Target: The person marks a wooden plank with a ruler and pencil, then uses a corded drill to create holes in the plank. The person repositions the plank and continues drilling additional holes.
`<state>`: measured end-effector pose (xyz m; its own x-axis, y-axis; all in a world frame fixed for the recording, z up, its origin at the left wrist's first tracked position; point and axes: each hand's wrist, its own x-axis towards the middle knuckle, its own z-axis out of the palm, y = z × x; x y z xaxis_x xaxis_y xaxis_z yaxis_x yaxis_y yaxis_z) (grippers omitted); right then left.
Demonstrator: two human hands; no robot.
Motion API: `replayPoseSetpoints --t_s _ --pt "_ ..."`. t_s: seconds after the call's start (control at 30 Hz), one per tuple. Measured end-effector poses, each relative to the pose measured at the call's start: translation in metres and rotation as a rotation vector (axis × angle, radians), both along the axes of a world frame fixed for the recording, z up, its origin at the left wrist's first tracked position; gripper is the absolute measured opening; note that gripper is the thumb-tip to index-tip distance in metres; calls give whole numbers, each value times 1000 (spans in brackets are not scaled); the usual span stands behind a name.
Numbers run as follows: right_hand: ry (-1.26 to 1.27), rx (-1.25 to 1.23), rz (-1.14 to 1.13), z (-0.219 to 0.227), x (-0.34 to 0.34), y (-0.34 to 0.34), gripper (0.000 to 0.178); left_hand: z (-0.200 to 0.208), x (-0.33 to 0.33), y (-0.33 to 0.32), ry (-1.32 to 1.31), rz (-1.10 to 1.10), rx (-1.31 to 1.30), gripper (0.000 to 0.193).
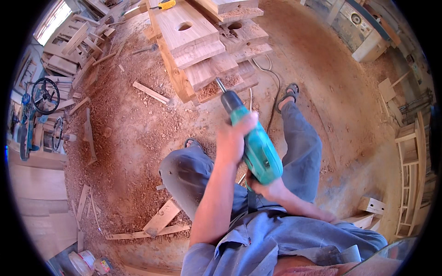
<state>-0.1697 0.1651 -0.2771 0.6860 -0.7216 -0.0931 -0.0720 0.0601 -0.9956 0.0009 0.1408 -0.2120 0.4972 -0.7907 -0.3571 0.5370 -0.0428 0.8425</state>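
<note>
A teal and black power drill (258, 147) slants across the middle, its chuck pointing away from me. My left hand (232, 138) wraps round the front of its body. Lower down, my right hand (269, 187) grips the handle below the rear end; part of that grip is hidden. The metal bit (220, 84) reaches the end of a stepped stack of planks; I cannot tell whether it touches wood. On the top plank (189, 34) is a round hole, and another hole shows in the plank to its right (244, 34). Shavings lie on the lower plank ends.
A yellow tape measure (165, 4) rests on the stack. A cable (276, 83) trails over the floor beside my foot. Loose wood strips (151, 93) and shavings litter the left floor. A machine with a black handwheel (46, 95) stands far left; wooden frames (410, 175) stand right.
</note>
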Motion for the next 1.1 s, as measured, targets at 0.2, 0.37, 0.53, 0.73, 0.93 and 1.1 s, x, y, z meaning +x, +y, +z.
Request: replayPoseSetpoints --t_s 0.2,0.37,0.53,0.73,0.93,1.1 --pt "-25 83 -21 10 20 -6 19 6 16 -8 29 -43 -52 29" --pt "24 169 -8 13 13 -5 18 1 14 -7 17 -18 -59 31" --pt "46 205 -2 7 4 -2 27 1 4 -4 31 -20 -75 30" --pt "1 158 2 -5 -19 15 27 0 -16 13 -1 -28 -57 28" --pt "-11 141 -52 -9 -38 30 30 1 -34 26 -27 -58 -53 29" --pt "-22 186 -66 0 -45 35 30 6 -41 31 29 -62 -49 30"
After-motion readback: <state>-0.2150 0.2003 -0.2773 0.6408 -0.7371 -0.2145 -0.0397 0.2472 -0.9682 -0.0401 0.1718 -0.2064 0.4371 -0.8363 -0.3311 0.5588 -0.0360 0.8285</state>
